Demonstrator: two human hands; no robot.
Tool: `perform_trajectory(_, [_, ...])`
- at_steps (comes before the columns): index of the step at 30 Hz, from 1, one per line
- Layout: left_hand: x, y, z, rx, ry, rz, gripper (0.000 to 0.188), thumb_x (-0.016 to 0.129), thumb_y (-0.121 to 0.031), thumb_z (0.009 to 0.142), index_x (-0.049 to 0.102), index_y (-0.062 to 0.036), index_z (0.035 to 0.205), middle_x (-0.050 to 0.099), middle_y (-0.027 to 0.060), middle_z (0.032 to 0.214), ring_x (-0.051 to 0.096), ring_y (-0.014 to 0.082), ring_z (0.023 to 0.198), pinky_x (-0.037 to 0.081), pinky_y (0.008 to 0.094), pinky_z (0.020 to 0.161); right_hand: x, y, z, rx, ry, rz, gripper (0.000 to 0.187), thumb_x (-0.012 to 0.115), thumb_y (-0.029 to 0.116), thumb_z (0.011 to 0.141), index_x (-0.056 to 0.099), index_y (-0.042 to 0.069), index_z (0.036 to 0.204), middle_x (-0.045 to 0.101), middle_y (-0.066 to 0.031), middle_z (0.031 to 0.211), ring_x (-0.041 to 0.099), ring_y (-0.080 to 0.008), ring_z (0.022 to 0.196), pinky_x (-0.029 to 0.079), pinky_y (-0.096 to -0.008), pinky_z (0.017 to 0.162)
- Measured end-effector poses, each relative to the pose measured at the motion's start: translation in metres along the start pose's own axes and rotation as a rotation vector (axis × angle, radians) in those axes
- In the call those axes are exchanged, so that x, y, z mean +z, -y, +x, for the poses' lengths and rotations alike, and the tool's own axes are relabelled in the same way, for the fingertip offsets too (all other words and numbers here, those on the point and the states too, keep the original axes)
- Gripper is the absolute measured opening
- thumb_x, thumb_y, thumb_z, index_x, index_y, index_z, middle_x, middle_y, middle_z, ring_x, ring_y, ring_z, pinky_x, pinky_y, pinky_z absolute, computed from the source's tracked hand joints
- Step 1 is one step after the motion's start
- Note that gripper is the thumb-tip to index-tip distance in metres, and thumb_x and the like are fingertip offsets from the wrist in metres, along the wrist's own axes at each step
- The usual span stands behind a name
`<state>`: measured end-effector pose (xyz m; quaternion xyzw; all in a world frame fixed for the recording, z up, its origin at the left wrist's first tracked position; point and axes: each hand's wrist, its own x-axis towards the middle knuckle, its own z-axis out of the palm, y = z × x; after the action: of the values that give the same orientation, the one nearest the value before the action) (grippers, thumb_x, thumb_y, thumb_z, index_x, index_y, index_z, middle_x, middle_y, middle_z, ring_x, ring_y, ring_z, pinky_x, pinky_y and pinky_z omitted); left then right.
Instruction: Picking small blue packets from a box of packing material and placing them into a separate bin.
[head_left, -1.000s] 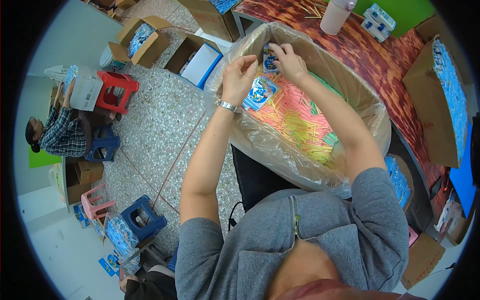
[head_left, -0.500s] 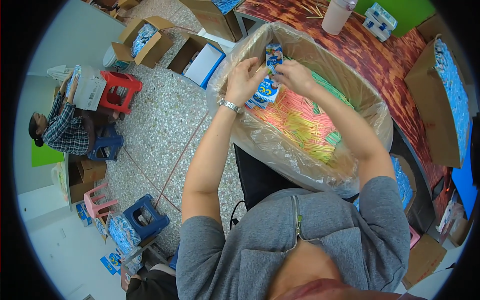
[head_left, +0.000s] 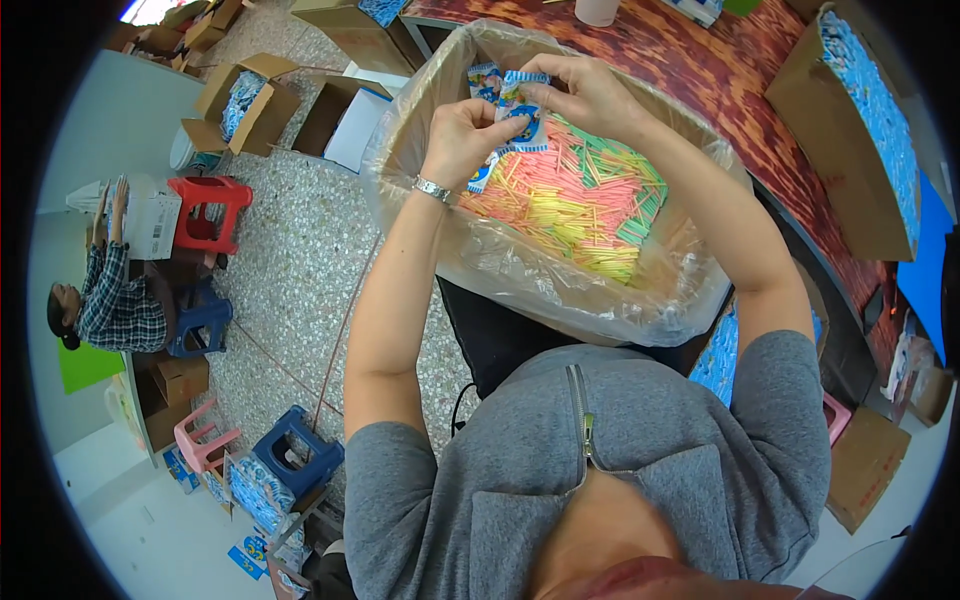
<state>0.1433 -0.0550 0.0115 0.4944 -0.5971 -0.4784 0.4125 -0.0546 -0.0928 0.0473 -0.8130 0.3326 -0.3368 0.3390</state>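
Note:
Between my two hands I hold a small blue-and-white packet (head_left: 527,132) upright over a large box lined with clear plastic (head_left: 560,285). My left hand (head_left: 462,140), with a metal watch band at the wrist, pinches its left side between thumb and fingers. At its top edge, my right hand (head_left: 590,98) grips with thumb and bent fingers. Whether the packet's top is torn cannot be seen. Other similar packets lie behind and below it, one packet (head_left: 484,82) near the box's far wall. Thin pink, yellow and green sticks (head_left: 575,205) fill the box.
A red-brown patterned table (head_left: 690,75) runs along the right, with a pale bottle (head_left: 597,10) on it. A carton of blue packets (head_left: 850,130) stands at far right. On the left are open cartons (head_left: 250,105), a red stool (head_left: 210,205) and a seated person (head_left: 120,300).
My hands have come together around one packet, now raised upright; before, they were apart over packets lying in the box. The whole view has shifted. The seated person's hands have moved over their box.

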Motion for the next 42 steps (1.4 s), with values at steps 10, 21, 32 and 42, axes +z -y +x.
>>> perform_trajectory(10, [-0.005,0.019,-0.011,-0.005,-0.133,0.126,0.029,0.079,-0.024,0.073,0.066,0.0012,0.073,0.060,0.0017,0.060,0.052,0.0052,0.055,0.042,0.0239,0.049,0.015,-0.091,-0.061,0.247,0.970,-0.755,0.018,0.059,0.019,0.080,0.067,0.003,0.084,0.067,-0.0164,0.088,0.064,-0.0323,0.077,0.051,-0.0419,0.069])
perform_trajectory(21, [-0.004,0.025,-0.010,0.060,-0.106,0.146,0.032,0.080,-0.025,0.072,0.060,0.0001,0.065,0.056,0.0014,0.057,0.047,0.0065,0.053,0.039,0.0255,0.047,0.016,-0.095,-0.088,0.463,1.055,-0.942,0.038,0.074,0.031,0.075,0.065,0.002,0.099,0.066,-0.0151,0.098,0.064,-0.0324,0.095,0.053,-0.0414,0.076])
perform_trajectory(32, [-0.004,0.041,-0.004,0.055,-0.095,0.159,0.033,0.080,-0.026,0.072,0.060,-0.0003,0.065,0.056,0.0028,0.056,0.048,0.0079,0.052,0.040,0.0270,0.048,0.034,-0.119,-0.097,0.427,1.094,-1.019,0.032,0.067,0.025,0.080,0.066,0.002,0.102,0.066,-0.0159,0.103,0.063,-0.0311,0.099,0.052,-0.0435,0.079])
perform_trajectory(42, [-0.003,0.028,-0.007,0.021,-0.086,0.185,0.028,0.079,-0.023,0.074,0.064,0.0002,0.071,0.061,0.0027,0.060,0.053,0.0082,0.053,0.043,0.0264,0.050,-0.003,-0.099,-0.080,0.438,1.027,-0.930,0.028,0.053,0.027,0.090,0.061,0.002,0.100,0.068,-0.0128,0.091,0.066,-0.0325,0.084,0.051,-0.0411,0.072])
